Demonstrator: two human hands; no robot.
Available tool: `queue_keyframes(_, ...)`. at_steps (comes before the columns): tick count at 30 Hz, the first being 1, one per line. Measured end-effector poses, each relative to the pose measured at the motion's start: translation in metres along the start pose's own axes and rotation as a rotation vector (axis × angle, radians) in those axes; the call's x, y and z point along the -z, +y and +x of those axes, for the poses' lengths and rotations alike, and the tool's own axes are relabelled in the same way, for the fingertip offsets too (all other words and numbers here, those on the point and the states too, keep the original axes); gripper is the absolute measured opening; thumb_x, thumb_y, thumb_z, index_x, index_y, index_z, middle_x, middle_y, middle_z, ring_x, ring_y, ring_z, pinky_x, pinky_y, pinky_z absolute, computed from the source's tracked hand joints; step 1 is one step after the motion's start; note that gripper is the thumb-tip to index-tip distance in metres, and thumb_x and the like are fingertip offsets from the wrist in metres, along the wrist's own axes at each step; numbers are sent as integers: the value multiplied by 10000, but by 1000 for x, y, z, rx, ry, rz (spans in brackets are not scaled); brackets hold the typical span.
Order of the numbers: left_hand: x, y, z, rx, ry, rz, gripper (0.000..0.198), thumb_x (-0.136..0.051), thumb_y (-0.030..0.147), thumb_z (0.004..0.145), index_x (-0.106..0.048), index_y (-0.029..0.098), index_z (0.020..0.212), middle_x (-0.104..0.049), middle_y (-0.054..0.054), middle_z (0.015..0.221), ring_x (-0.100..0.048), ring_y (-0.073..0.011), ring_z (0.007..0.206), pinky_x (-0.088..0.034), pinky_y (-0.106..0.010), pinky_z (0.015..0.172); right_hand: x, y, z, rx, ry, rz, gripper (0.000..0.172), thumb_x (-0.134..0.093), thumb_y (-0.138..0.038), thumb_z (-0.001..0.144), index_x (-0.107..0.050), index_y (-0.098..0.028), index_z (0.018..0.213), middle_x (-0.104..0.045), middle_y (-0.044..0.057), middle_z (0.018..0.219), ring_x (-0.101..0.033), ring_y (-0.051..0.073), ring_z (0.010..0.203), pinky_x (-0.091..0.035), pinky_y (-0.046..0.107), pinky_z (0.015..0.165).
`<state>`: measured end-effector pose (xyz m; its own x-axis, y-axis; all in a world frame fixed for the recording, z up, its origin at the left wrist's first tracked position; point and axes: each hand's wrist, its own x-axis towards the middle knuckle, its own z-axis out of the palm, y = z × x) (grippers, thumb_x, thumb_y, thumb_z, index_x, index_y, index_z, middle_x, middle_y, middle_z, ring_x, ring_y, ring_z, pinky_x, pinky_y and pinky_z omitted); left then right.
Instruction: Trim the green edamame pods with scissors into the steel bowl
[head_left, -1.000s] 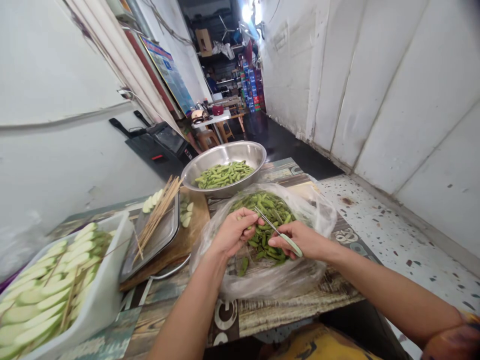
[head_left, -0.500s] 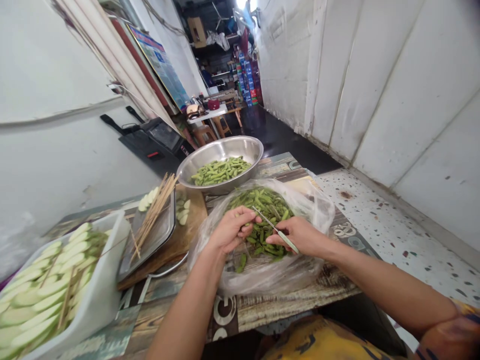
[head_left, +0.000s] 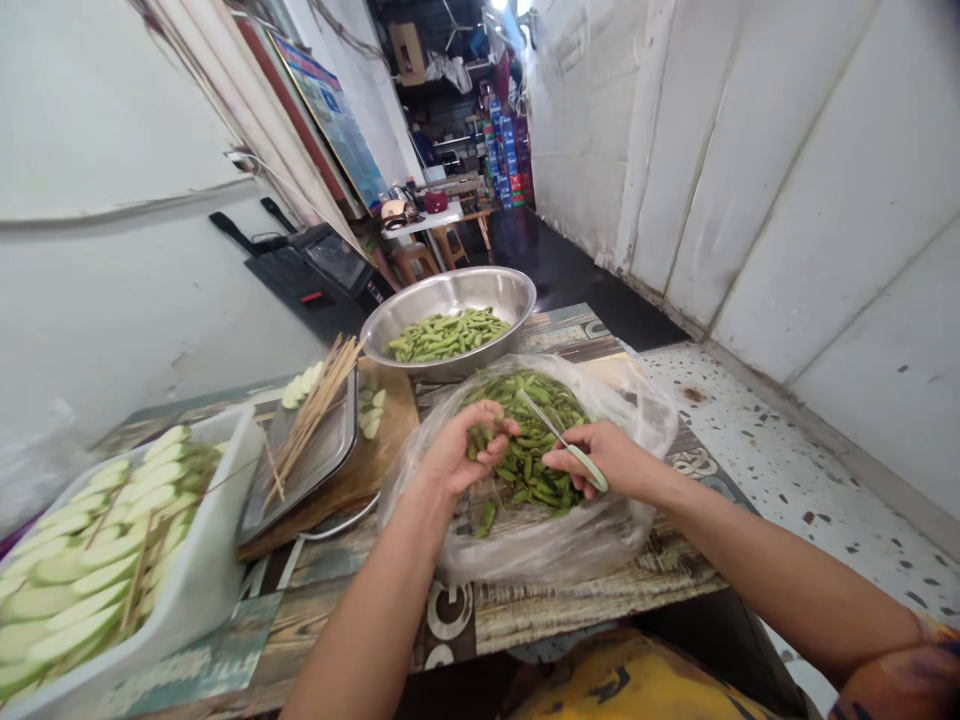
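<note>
The left hand (head_left: 463,450) has its grip curled around a few green pods (head_left: 478,438) above the open plastic bag (head_left: 525,562), which lies on the surface (head_left: 592,602) with loose pods (head_left: 547,482) heaped inside. The right hand (head_left: 611,458) has its grip wrapped around the pale green handles of the scissors (head_left: 568,446), whose blades slant toward the left hand. Just beyond the bag, a metal bowl (head_left: 379,335) holds more pods (head_left: 450,334).

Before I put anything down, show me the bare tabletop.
Bare table shows between the white tub and left forearm, plus a small strip right of the steel bowl, behind the plastic bag. Crowded: the tray under skewers, and the bag.
</note>
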<state>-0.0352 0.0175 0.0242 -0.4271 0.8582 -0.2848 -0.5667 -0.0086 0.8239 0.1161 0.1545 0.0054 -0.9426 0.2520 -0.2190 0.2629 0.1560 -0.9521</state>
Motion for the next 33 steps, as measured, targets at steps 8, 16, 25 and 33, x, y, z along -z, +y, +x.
queue_keyframes(8, 3, -15, 8, -77, 122, 463, 246, -690, 301, 672, -620, 154, 856, -597, -17, 667, -473, -63, 455, -231, -151, 358, 2, -1, -1, 32, 52, 71, 358, -690, -475, 686, -608, -130, 733, -535, -29, 457, -478, 83, 368, -377, 185, 377)
queue_keyframes(16, 15, -31, 14, -448, 148, 1401, 163, -659, 227, 686, -738, 230, 828, -702, -74, 803, -602, -222, 767, -405, -281, 682, 3, -1, 1, 35, 64, 73, 367, -687, -486, 682, -597, -138, 758, -531, -33, 462, -495, 92, 381, -372, 188, 381)
queue_keyframes(25, 6, -19, 12, -308, 212, 1001, 171, -595, 341, 740, -622, 171, 736, -513, 27, 457, -482, -121, 397, -360, -227, 458, 3, -1, -3, -39, -93, 4, 379, -597, -528, 753, -573, -151, 787, -574, -12, 571, -538, 101, 453, -365, 183, 397)
queue_keyframes(33, -5, -16, 3, -234, 181, 791, 120, -577, 263, 691, -551, 164, 627, -451, 61, 421, -409, -69, 328, -287, -183, 369, 5, -3, -4, -57, -160, -58, 417, -612, -565, 723, -564, -151, 722, -573, -6, 553, -529, 106, 450, -327, 183, 368)
